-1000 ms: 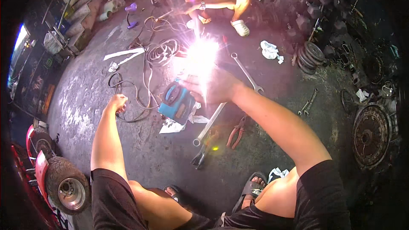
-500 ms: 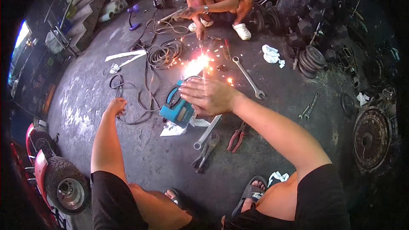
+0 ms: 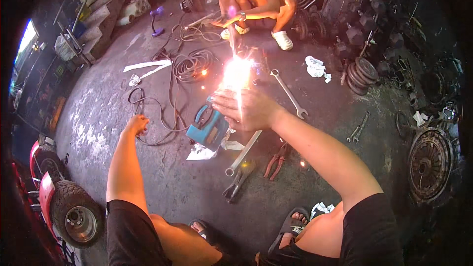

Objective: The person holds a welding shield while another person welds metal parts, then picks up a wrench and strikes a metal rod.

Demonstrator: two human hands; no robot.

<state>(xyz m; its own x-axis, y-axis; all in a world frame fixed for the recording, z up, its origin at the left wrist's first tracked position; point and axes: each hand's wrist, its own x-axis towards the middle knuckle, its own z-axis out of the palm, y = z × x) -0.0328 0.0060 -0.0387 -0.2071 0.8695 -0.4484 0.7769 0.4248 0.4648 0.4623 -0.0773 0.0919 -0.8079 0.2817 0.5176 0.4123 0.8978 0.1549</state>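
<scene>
My right hand (image 3: 249, 110) is raised flat with its fingers stretched out to the left, between me and a bright glare (image 3: 237, 73). It holds nothing and covers part of a teal power-tool-like box (image 3: 211, 130) with a dark handle. Off to the left, my left hand (image 3: 136, 124) hangs over the floor with curled fingers, near a loop of dark cable (image 3: 162, 142); nothing shows in it. Across from me a squatting person (image 3: 253, 0) reaches one hand down to the glare, which hides what is worked on there. Their other hand holds a pale rod-shaped tool (image 3: 198, 21).
Around the glare lie a long wrench (image 3: 289, 93), another wrench (image 3: 244, 153), red-handled pliers (image 3: 276, 161), dark pincers (image 3: 239, 182) and coiled cable (image 3: 194, 64). Small wrenches (image 3: 358, 128) and a round metal disc (image 3: 429, 165) are at right. A wheeled red vehicle (image 3: 74, 214) stands at left.
The glare has grown brighter and whiter, and fewer separate sparks show around it. Both my hands stay nearly in place; the view has shifted slightly.
</scene>
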